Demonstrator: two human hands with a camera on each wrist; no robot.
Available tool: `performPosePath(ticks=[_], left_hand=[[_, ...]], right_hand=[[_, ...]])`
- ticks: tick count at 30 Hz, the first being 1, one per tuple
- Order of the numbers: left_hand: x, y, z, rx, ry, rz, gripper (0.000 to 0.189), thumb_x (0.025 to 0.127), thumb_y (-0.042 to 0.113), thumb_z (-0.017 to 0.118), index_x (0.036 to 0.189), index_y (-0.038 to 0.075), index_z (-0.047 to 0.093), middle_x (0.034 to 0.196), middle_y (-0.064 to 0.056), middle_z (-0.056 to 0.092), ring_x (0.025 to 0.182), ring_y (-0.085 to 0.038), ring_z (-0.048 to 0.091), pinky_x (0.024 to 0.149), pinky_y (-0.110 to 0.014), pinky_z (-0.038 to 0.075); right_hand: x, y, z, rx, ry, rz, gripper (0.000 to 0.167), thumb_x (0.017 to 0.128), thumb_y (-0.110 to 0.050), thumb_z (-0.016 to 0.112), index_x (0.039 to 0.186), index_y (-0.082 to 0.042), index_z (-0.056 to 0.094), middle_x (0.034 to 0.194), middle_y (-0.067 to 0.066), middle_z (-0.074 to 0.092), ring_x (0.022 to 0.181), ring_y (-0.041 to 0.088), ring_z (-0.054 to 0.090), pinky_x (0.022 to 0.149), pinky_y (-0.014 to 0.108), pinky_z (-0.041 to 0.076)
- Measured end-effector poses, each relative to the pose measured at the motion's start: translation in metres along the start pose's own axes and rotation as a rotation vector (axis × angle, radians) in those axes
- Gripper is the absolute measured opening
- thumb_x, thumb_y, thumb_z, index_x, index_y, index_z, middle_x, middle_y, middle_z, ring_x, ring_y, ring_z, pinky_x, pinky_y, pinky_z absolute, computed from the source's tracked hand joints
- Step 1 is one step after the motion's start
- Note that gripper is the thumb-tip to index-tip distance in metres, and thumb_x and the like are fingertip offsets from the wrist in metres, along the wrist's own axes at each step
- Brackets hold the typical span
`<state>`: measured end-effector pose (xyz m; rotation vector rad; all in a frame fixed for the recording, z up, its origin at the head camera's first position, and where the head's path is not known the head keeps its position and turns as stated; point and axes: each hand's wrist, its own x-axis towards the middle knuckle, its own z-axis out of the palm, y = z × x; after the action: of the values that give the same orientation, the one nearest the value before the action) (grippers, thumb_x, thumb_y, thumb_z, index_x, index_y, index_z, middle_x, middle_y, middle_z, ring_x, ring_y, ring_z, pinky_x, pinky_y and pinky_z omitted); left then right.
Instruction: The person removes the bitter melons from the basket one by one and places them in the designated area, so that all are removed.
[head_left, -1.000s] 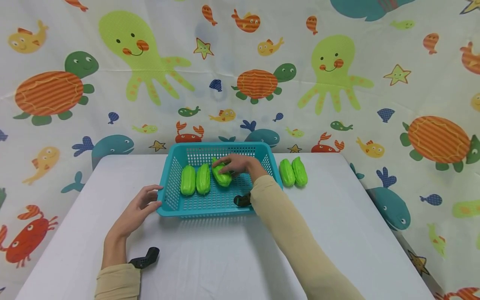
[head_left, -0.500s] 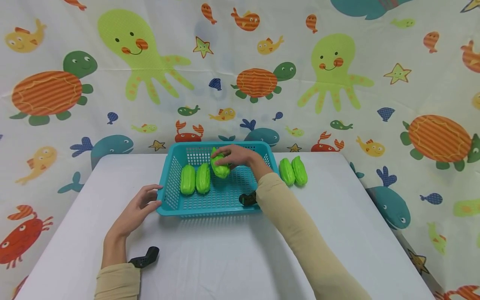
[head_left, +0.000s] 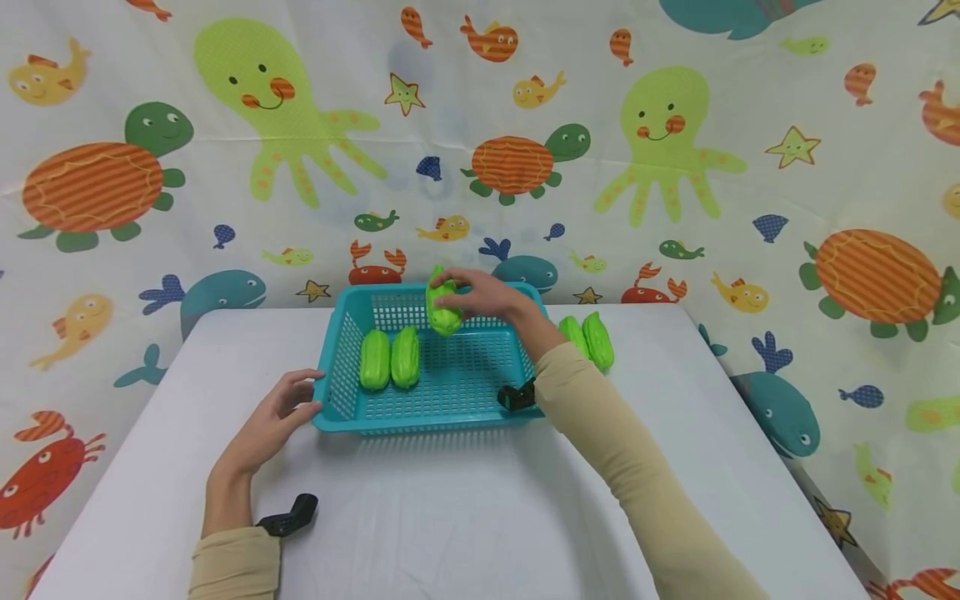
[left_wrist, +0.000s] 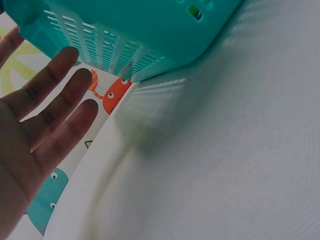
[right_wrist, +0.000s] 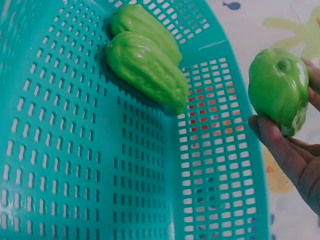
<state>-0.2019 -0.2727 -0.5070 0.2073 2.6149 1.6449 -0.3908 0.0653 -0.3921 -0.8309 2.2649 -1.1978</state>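
Observation:
My right hand (head_left: 483, 296) grips a ridged, bright green vegetable that looks like a bitter melon (head_left: 442, 310), above the back wall of a turquoise basket (head_left: 442, 427). Thumb and fingers pinch its sides in the right wrist view, where the held bitter melon (right_wrist: 277, 90) shows its stem end. Two more, a left bitter melon (head_left: 375, 360) and its neighbour (head_left: 406, 358), lie side by side in the basket's left part. My left hand (head_left: 270, 421) is at the basket's left end, fingertips at the rim; its fingers (left_wrist: 62, 127) look spread and fairly straight in the left wrist view.
Right of the basket, two bitter melons (head_left: 597, 340) lie on the white table (head_left: 420, 517), partly hidden by my right sleeve. A cloth with printed sea animals (head_left: 450, 117) hangs behind the table. Black wrist devices (head_left: 291, 515) sit on both wrists.
My right hand has lifted the bitter melon from the basket floor, up and back to above the rear rim. The left hand and the basket have stayed in place.

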Motion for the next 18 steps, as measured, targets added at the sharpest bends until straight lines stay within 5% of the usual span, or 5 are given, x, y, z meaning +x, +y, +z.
performPosePath(ticks=[7,18], left_hand=[[0.0,0.001,0.0,-0.001,-0.004,-0.004,0.054,0.1,0.03,0.056,0.146,0.013,0.033,0.142,-0.028,0.041,0.132,-0.052,0.036,0.1,-0.072,0.033],[-0.001,0.001,0.0,0.005,0.0,0.006,0.053,0.1,0.03,0.055,0.146,0.012,0.033,0.141,-0.028,0.042,0.131,-0.052,0.037,0.099,-0.071,0.034]], right_hand=[[-0.013,-0.012,-0.004,0.009,0.118,0.009,0.039,0.094,-0.03,0.066,0.131,-0.019,0.058,0.131,0.011,0.051,0.096,0.024,0.062,0.077,0.035,0.058],[-0.038,-0.015,-0.013,-0.006,0.234,-0.005,0.038,0.094,-0.033,0.066,0.129,-0.02,0.059,0.129,0.007,0.051,0.098,0.024,0.061,0.077,0.034,0.058]])
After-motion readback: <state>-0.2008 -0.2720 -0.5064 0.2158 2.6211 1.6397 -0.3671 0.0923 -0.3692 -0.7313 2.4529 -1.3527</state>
